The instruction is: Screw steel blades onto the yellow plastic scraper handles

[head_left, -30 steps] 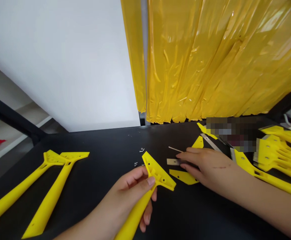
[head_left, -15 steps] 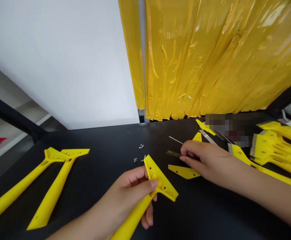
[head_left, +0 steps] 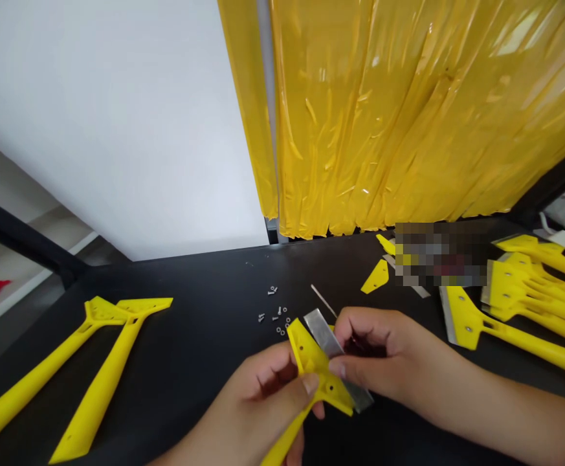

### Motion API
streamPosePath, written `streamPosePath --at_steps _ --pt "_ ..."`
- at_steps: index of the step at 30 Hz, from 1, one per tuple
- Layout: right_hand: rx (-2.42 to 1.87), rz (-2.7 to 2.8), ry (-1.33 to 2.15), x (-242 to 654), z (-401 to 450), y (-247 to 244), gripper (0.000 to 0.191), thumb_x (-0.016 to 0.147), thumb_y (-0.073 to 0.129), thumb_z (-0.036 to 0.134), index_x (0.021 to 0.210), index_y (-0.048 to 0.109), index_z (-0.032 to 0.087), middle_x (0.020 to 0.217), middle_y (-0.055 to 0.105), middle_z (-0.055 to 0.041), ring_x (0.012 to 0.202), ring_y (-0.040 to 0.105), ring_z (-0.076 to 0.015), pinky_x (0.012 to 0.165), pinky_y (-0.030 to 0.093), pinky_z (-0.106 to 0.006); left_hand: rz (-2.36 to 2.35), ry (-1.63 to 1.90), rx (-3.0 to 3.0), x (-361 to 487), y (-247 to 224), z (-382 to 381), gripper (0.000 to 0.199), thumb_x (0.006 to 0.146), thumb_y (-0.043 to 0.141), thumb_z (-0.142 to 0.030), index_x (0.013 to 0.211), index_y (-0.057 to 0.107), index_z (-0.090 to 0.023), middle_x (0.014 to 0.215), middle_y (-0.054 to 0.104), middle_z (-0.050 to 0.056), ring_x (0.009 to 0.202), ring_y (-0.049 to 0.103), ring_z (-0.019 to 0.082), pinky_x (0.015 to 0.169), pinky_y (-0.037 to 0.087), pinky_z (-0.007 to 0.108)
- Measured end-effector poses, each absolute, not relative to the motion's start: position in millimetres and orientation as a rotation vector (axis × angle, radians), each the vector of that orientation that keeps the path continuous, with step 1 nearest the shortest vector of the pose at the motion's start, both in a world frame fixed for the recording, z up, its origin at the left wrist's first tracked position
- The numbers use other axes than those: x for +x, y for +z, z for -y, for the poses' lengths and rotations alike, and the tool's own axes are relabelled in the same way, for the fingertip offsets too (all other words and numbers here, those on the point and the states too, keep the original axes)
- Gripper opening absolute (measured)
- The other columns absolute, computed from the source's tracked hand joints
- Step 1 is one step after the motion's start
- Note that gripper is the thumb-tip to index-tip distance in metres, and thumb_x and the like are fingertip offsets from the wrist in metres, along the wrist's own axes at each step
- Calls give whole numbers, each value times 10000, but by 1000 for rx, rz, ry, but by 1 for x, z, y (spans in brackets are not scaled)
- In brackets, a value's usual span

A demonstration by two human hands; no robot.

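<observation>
A light, stiff yellow plastic scraper point(head_left: 311, 353) is clenched at its neck by the left hand point(head_left: 257, 395) above the black desk point(head_left: 189, 278), while a thin steel blade point(head_left: 318, 330), safest held by its flat faces, is pinched across the scraper's head by the right hand's fingers point(head_left: 360, 330).

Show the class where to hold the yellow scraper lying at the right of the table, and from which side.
Grip its long handle from above, coming from the right. It is a narrow bar lying on the black table, easy to close a hand around, while the wide head at its left end carries a metal blade edge to keep clear of.
</observation>
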State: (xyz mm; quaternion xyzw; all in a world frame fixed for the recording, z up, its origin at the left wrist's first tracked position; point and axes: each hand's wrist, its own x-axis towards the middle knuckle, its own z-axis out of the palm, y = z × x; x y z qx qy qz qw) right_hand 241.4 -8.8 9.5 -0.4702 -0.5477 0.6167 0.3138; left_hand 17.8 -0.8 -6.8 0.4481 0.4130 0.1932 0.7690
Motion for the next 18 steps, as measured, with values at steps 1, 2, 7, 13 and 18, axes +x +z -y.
streamPosePath --at_steps 1,2,7,13,18 --pt "-1233 1433 1645 240 9 7 330 888 778 433 827 558 196 732 520 56 665 426 -107 596 350 -247 -884 418 986 18 -9 2 413 886 741 -595 942 662 -194 809 699 0 387 554 47 348 413 146" --pt "-1221 1429 1660 239 10 5 354 885 783 453 827 547 196 736 522 54 668 429 -108 601 356 -251 -872 414 998 18 -12 2 438 870 753 -611 964 672 -191 805 695 0 395 536 39 350 399 140" --pt "-1158 1426 1691 240 11 4 386 882 795 478 823 536 197 725 529 53 660 447 -110 600 377 -250 -843 407 1000 17 -14 3 461 878 735 -631 1021 669 -198 819 703 5 406 546 40 343 376 128" --pt "-1127 1449 1724 242 9 4 351 827 860 393 820 573 191 742 578 48 675 477 -114 606 387 -248 -887 376 1025 19 -9 5 440 888 722 -620 939 643 -190 863 714 3 371 535 23 339 427 134" --pt "-1100 1469 1775 242 10 1 342 833 856 384 821 578 185 747 597 44 682 490 -116 615 386 -249 -914 351 1059 19 -4 9 498 897 670 -676 1028 645 -196 854 704 6 416 549 32 354 434 121"
